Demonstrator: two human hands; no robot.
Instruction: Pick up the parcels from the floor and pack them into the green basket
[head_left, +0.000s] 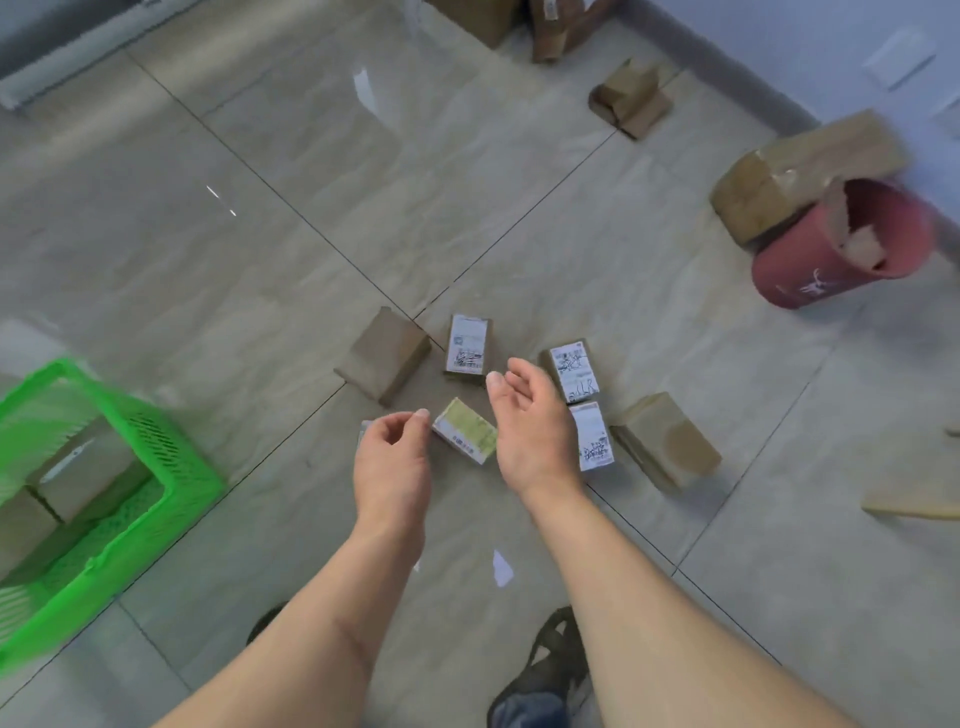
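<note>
Several small brown parcels lie on the tiled floor in front of me. A yellow-green labelled parcel (465, 430) lies between my hands. My left hand (392, 460) hovers just left of it, fingers loosely curled, holding nothing; a small white edge shows behind it. My right hand (530, 428) hovers just right of it, fingers relaxed and empty. Beyond are a plain parcel (383, 354), a white-labelled parcel (469, 345), two more labelled ones (573, 371) (592, 436) and a plain one (665, 441). The green basket (171, 462) stands at the left with brown parcels inside.
A red bucket (831, 254) with cardboard scraps stands at the right beside a large box (800, 166). More boxes (631, 96) sit along the far wall. A flat cardboard piece (914, 499) lies at the right edge. My sandalled foot (550, 670) is at the bottom.
</note>
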